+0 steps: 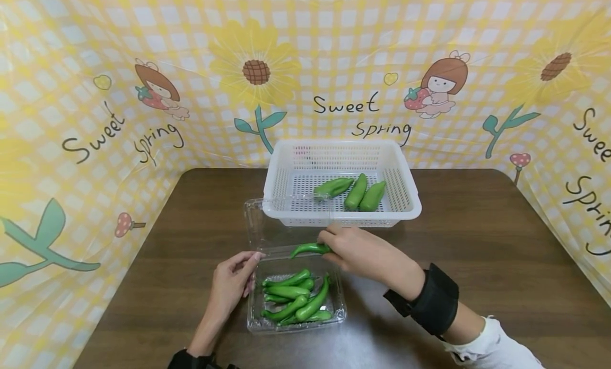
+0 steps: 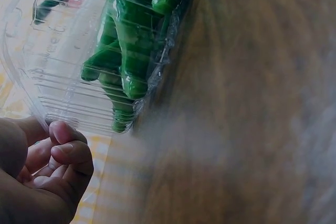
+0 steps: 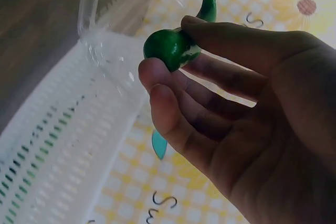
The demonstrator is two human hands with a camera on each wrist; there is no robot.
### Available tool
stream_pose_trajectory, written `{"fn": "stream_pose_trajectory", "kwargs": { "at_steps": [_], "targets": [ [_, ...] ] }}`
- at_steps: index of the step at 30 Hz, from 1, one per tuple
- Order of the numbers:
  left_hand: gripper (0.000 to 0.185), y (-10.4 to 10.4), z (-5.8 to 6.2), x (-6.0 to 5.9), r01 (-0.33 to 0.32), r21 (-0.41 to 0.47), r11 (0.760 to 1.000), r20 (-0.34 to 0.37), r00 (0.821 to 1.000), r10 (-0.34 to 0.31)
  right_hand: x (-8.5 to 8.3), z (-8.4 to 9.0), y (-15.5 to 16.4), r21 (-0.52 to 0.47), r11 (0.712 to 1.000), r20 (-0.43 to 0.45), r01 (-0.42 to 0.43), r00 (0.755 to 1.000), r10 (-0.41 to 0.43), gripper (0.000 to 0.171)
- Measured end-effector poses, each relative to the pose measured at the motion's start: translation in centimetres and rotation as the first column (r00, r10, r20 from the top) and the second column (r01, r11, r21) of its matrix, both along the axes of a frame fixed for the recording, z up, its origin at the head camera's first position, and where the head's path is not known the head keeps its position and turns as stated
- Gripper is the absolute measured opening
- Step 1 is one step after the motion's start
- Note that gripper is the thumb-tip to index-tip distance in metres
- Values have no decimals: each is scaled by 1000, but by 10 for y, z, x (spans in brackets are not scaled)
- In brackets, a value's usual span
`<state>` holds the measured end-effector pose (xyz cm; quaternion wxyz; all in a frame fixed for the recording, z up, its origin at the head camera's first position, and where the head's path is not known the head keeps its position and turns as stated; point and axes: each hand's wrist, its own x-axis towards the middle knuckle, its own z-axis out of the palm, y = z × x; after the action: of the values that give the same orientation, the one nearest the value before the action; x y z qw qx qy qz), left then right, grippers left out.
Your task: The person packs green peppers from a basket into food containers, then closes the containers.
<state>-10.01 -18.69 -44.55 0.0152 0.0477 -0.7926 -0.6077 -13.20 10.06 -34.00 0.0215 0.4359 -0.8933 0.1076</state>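
Note:
A green chili pepper (image 1: 309,248) is pinched between the thumb and fingers of my right hand (image 1: 363,254), above the back edge of a clear plastic clamshell box (image 1: 297,327). The right wrist view shows the same pepper (image 3: 167,45) at the fingertips. My left hand (image 1: 230,284) pinches the box's left rim near the hinge; in the left wrist view its thumb and curled fingers (image 2: 68,153) meet at the clear edge. Several green peppers (image 1: 288,292) lie piled in the box. Its lid (image 1: 267,228) stands raised at the back, overlapping the basket's front.
Behind the box a white perforated basket (image 1: 406,196) holds three larger green peppers (image 1: 355,191). Everything stands on a dark brown wooden table (image 1: 477,242). A yellow checked cloth (image 1: 334,51) with flowers and lettering hangs around the back and sides.

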Motion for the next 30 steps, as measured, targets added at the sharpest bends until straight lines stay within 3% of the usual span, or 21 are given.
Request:
{"fn": "stream_pose_trajectory", "kwargs": {
  "at_steps": [12,21,25,30],
  "targets": [
    [26,-1,-1,0,6,0,1000,-12,1000,-6,8,-22,-21,109,992,-41,-55,997,60,23],
    [28,-1,0,1,2,-2,1000,-6,1000,-2,12,-37,-37,162,986,-90,-39,994,54,23],
    [28,0,1,0,2,-3,1000,-6,1000,-2,13,-45,-40,172,985,-179,-30,982,61,21],
    [31,1,2,0,-4,6,1000,4,1000,4,15,-57,-45,171,985,-330,-3,942,60,9]
  ]
}}
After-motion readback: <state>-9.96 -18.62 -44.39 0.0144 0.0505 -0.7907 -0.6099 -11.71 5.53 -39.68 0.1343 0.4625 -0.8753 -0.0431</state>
